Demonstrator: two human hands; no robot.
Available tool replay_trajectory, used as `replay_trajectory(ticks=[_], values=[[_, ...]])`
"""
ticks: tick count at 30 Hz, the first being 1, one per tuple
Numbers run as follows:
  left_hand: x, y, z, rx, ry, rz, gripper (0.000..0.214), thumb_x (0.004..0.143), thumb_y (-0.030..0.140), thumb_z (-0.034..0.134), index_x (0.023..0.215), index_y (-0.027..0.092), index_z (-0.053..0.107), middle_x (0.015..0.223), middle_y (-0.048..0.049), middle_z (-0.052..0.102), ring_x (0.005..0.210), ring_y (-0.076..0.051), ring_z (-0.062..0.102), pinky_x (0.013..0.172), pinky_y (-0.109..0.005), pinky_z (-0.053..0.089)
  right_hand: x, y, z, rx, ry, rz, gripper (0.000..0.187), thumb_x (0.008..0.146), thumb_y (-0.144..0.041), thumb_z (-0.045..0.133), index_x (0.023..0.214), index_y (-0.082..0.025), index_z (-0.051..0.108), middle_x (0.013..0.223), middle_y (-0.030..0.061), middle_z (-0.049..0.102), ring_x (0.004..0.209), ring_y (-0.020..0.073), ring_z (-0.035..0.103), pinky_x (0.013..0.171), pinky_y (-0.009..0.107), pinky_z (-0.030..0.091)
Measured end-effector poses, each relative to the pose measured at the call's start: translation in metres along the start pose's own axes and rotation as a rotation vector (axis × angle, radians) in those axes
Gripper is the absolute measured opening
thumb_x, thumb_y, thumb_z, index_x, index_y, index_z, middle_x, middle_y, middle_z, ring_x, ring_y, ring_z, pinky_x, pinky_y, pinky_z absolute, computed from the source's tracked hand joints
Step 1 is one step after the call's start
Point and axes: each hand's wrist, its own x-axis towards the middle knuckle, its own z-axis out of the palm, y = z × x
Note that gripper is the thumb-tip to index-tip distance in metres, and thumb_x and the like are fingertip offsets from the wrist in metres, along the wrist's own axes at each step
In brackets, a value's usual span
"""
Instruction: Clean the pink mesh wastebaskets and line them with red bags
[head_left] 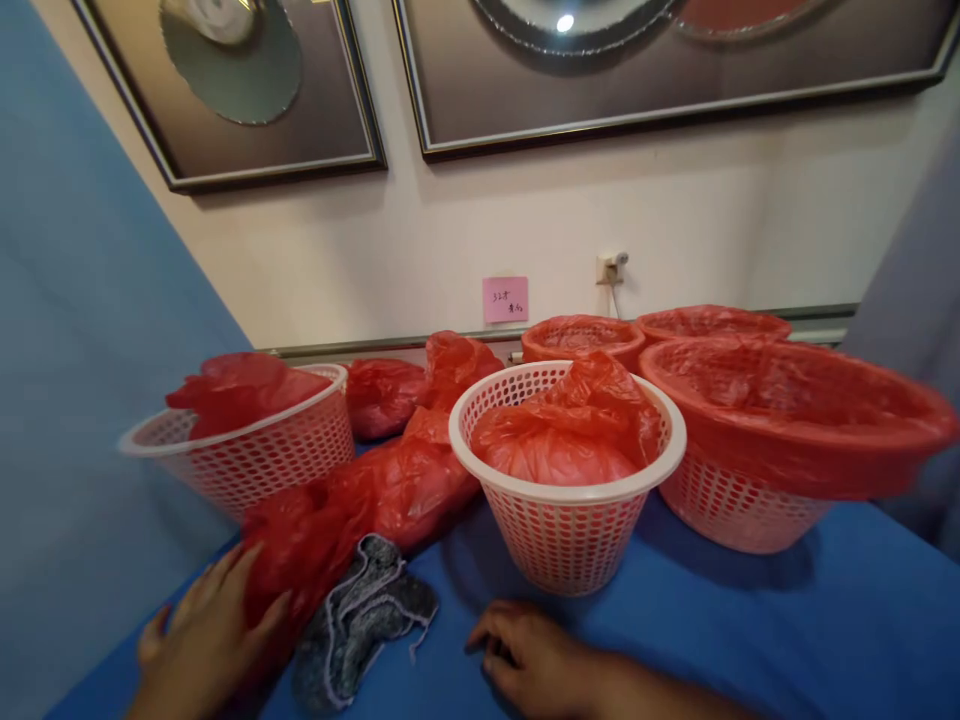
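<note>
My left hand lies at the lower left with fingers spread, touching a crumpled red plastic bag that stretches across the blue tabletop. Beside that hand lies a grey knitted cloth. My right hand rests palm down on the blue surface, fingers loosely curled and holding nothing, just in front of a white mesh basket that holds a loose red bag.
A second white basket with a red bag stands at the left. Baskets lined with red bags fill the right and back. A pink note and a wall socket are on the wall. A blue panel stands at the left.
</note>
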Motion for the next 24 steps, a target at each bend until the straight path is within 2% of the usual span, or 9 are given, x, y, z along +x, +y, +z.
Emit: replay_trajectory(ticks=[3,6,9,11,13,15,18,20,24], values=[[-0.014,0.034,-0.010,-0.150,0.153,0.075,0.050,0.083,0.051,0.050,0.121,0.023,0.067,0.139,-0.0214,0.067,0.128,-0.051,0.061,0.103,-0.073,0.047,-0.001,-0.005,-0.003,-0.007,-0.022,0.001,0.037,0.084,-0.013,0.058,0.118,-0.019,0.073,0.115,0.0088,0.074,0.104,0.0212,0.071,0.093,0.028,0.054],[-0.028,0.088,-0.011,-0.413,0.232,0.239,0.031,0.087,0.043,0.056,0.115,0.035,0.066,0.133,-0.0102,0.071,0.125,-0.046,0.064,0.104,-0.070,0.049,-0.008,-0.013,-0.008,0.001,-0.038,-0.042,0.039,0.085,-0.016,0.058,0.121,-0.022,0.073,0.117,0.0068,0.075,0.105,0.0214,0.071,0.094,0.029,0.055],[-0.049,0.146,0.006,-0.693,0.233,0.380,0.029,0.090,0.023,0.056,0.110,0.042,0.063,0.119,-0.0037,0.075,0.115,-0.035,0.070,0.101,-0.061,0.055,-0.033,-0.021,-0.024,0.036,-0.099,-0.142,0.041,0.089,-0.025,0.059,0.126,-0.037,0.073,0.118,-0.0028,0.077,0.106,0.0212,0.073,0.097,0.030,0.056],[-0.068,0.184,0.027,-0.883,0.177,0.564,0.040,0.088,0.018,0.054,0.118,0.044,0.061,0.103,-0.0055,0.078,0.105,-0.033,0.073,0.091,-0.055,0.060,-0.061,-0.024,-0.045,0.019,-0.049,-0.203,0.040,0.097,-0.030,0.052,0.127,-0.048,0.070,0.116,-0.0086,0.078,0.103,0.0203,0.075,0.094,0.031,0.059],[-0.087,0.220,0.048,-1.011,0.111,0.853,0.039,0.089,0.018,0.053,0.121,0.040,0.060,0.094,-0.0060,0.079,0.099,-0.030,0.074,0.082,-0.048,0.063,-0.095,-0.026,-0.079,-0.097,0.182,-0.272,0.041,0.102,-0.030,0.045,0.130,-0.051,0.066,0.114,-0.0075,0.078,0.100,0.0206,0.076,0.088,0.034,0.062],[-0.102,0.253,0.063,-1.059,0.036,1.101,0.025,0.095,0.018,0.052,0.112,0.033,0.061,0.089,-0.0039,0.079,0.096,-0.025,0.074,0.085,-0.042,0.061,-0.126,-0.028,-0.126,-0.348,0.665,-0.335,0.045,0.101,-0.022,0.046,0.136,-0.046,0.062,0.118,-0.0003,0.077,0.109,0.0247,0.074,0.092,0.040,0.062],[-0.111,0.296,0.069,-1.076,-0.055,1.265,0.011,0.100,0.018,0.051,0.102,0.026,0.059,0.094,-0.0032,0.080,0.099,-0.021,0.072,0.090,-0.036,0.056,-0.157,-0.030,-0.211,-0.825,1.101,-0.289,0.047,0.096,-0.023,0.061,0.143,-0.029,0.056,0.133,0.0126,0.068,0.126,0.0335,0.064,0.105,0.055,0.053],[-0.110,0.320,0.068,-1.067,-0.097,1.306,0.010,0.098,0.014,0.054,0.098,0.024,0.057,0.097,-0.0038,0.079,0.100,-0.020,0.070,0.088,-0.034,0.054,-0.166,-0.029,-0.263,-1.085,1.093,-0.157,0.050,0.096,-0.036,0.064,0.143,-0.021,0.056,0.138,0.0173,0.065,0.129,0.0383,0.062,0.106,0.061,0.048],[-0.109,0.353,0.079,-0.984,-0.193,1.377,0.023,0.082,0.004,0.058,0.095,0.023,0.054,0.094,-0.0049,0.076,0.095,-0.021,0.069,0.088,-0.034,0.054,-0.173,-0.018,-0.323,-1.226,0.726,0.051,0.030,0.101,-0.036,0.051,0.119,-0.020,0.070,0.107,0.0116,0.078,0.098,0.0306,0.074,0.089,0.048,0.054]])
